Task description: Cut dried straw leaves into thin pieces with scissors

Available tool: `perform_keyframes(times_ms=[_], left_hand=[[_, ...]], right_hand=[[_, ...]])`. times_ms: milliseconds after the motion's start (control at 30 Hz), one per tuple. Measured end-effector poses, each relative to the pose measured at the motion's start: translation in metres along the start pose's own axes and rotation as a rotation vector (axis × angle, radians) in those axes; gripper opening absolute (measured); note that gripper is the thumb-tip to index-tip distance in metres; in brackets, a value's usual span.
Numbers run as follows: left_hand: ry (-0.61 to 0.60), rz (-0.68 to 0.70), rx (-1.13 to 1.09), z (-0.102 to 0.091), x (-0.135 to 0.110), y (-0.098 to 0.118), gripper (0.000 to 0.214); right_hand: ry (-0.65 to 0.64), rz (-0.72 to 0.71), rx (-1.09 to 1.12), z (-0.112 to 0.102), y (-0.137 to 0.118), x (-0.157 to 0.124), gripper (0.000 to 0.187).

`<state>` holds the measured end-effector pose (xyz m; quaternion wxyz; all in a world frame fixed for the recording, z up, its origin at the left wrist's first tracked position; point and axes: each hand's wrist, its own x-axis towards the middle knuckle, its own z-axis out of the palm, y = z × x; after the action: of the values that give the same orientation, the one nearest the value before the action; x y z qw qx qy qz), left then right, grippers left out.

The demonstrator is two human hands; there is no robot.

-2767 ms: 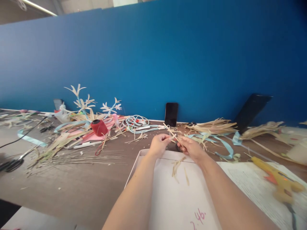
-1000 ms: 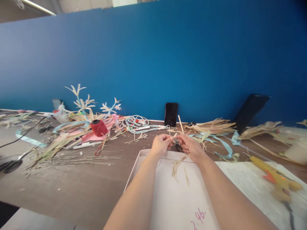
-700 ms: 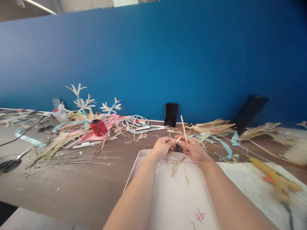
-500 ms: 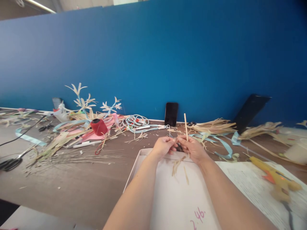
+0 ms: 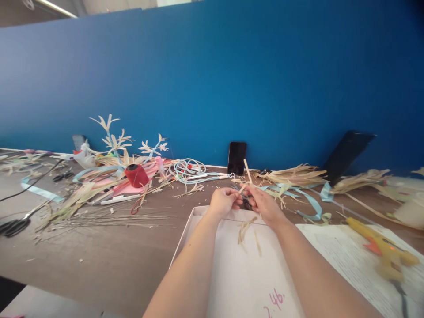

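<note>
My right hand [image 5: 266, 206] is closed around a thin pale stick [image 5: 247, 171], which leans up and to the left out of its fingers. Opposite it, my left hand [image 5: 226, 202] has its fingertips pinched together at a small pale strip [image 5: 242, 188] between the two hands. Which fingers bear on the strip is hard to make out. Both hands are just above the far edge of a white box [image 5: 251, 260] with pink handwriting. Dry straw-like scraps [image 5: 245, 230] lie on the box, below the hands. Something dark, partly hidden, shows between the hands.
A yellow glue gun [image 5: 387, 247] rests on a printed sheet [image 5: 318, 251] at right. Dried husk strips [image 5: 294, 176] and a phone [image 5: 237, 158] are by the blue partition. Thin wires [image 5: 109, 219], a red spool [image 5: 136, 176], scissors [image 5: 16, 226] and husk flowers [image 5: 115, 142] are at left.
The stick has tipped from nearly upright toward the left and sits lower. The small pale strip now shows between the fingertips. Both hands stay in about the same place.
</note>
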<state>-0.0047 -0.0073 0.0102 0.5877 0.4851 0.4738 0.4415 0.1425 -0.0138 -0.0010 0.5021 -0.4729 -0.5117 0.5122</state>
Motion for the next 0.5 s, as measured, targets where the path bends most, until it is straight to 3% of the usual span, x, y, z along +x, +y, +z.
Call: perform_keyframes(times_ms=[233,367,500], left_hand=[[0.051,0.056,-0.016,-0.003,0.0,0.002,0.011],[0.06,0.058,0.047,-0.003,-0.001,0.001,0.015],[0.087,0.045,0.058,-0.002,0.001,0.001,0.014]], right_hand=[[-0.178,0.018,-0.125,0.002,-0.012,-0.009,0.038],[-0.203,-0.03,-0.23,0.003,-0.021,-0.013,0.043],[-0.223,-0.011,-0.192,0.0,-0.018,-0.012,0.05]])
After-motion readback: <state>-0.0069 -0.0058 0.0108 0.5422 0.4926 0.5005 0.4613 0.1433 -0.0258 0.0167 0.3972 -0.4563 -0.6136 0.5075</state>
